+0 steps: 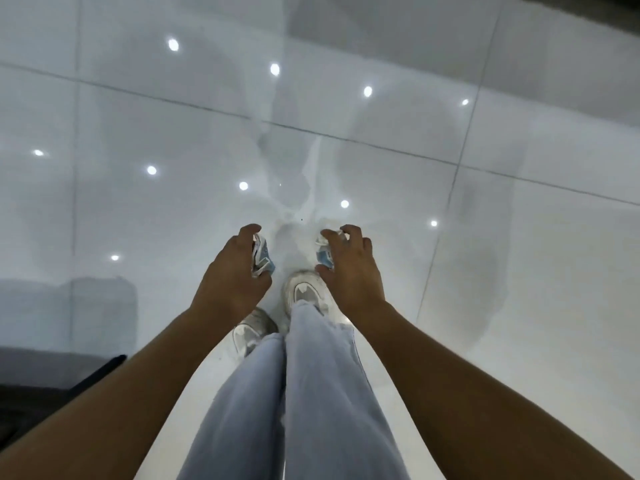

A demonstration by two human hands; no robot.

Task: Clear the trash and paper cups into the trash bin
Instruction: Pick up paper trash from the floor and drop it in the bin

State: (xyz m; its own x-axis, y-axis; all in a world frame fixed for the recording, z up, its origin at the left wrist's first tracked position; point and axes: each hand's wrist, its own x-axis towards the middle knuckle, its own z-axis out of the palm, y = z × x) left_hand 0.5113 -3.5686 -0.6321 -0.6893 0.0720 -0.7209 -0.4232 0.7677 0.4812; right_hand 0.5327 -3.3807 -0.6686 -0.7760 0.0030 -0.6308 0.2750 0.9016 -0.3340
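My left hand [232, 270] grips a crumpled blue-and-white paper cup [262, 256], held out in front of me above the floor. My right hand [349, 268] grips a second crumpled blue-and-white paper cup [323, 254], its fingers curled over the top. Both hands hang side by side at about the same height, above my feet. No trash bin is in view.
I stand on glossy white floor tiles [519, 237] that mirror several ceiling lights. My white sneakers [306, 292] and light blue jeans [311, 393] fill the lower middle. A dark grey piece of furniture [52, 368] sits at the lower left edge.
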